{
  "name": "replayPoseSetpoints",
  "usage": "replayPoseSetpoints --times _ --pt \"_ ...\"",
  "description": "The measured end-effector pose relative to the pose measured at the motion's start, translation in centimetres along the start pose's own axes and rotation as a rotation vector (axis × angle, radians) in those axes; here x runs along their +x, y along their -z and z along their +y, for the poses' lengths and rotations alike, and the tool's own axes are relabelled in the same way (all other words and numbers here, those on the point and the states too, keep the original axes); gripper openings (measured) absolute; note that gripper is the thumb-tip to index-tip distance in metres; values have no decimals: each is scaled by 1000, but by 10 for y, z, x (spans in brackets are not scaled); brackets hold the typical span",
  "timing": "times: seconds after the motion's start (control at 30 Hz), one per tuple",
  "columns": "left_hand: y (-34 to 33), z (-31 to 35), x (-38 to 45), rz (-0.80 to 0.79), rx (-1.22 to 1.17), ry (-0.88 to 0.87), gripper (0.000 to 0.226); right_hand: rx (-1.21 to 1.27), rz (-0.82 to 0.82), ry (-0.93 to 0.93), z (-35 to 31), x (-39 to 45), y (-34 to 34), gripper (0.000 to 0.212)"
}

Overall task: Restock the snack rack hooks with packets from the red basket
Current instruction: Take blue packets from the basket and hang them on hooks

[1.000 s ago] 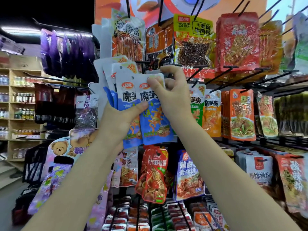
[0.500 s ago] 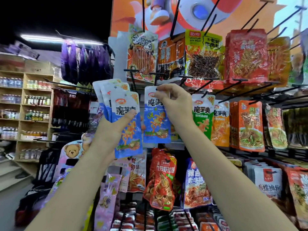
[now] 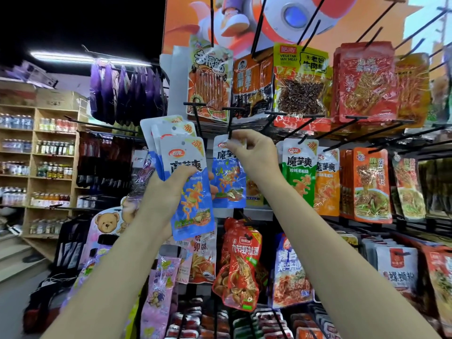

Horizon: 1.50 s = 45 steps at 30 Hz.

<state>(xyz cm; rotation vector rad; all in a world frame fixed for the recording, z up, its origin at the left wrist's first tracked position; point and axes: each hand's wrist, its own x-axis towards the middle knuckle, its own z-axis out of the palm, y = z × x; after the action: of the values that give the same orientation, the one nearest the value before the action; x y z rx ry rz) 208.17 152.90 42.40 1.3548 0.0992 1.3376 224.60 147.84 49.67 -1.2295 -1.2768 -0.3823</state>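
Head view: your left hand [image 3: 168,192] grips fan of blue packets [image 3: 188,182], thumb across front one. Your right hand [image 3: 254,157] pinches top of single blue packet [image 3: 228,182] at black hook [image 3: 230,123]. Green packet [image 3: 299,170] hangs just right.

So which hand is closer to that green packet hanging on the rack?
Right. The right hand pinches a blue packet just beside the green packet; the left hand grips a fan of blue packets farther away.
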Motion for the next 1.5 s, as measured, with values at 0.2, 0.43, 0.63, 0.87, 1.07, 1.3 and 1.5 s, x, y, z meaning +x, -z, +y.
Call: replayPoseSetpoints --times 0.2,0.43,0.63,0.87,1.07,1.3,1.5 --pt "2 -7 -1 -43 -42 -10 26 -176 198 227 -12 -37 20 19" --pt "-21 -11 -17 -99 -59 -73 84 328 -227 -118 -29 -71 28 18" --pt "-27 -10 -21 143 24 141 44 509 -99 -138 -6 -68 54 8" --pt "-38 -6 -42 162 31 183 77 424 32 -65 6 -87 76 40" --pt "-24 7 -41 146 -13 79 102 361 -4 62 -3 -78 65 17" --pt "-5 10 -16 20 58 -18 7 258 38 116 -8 -36 29 16" --pt "14 10 4 -66 26 -25 68 155 88 90 -12 -15 7 23"
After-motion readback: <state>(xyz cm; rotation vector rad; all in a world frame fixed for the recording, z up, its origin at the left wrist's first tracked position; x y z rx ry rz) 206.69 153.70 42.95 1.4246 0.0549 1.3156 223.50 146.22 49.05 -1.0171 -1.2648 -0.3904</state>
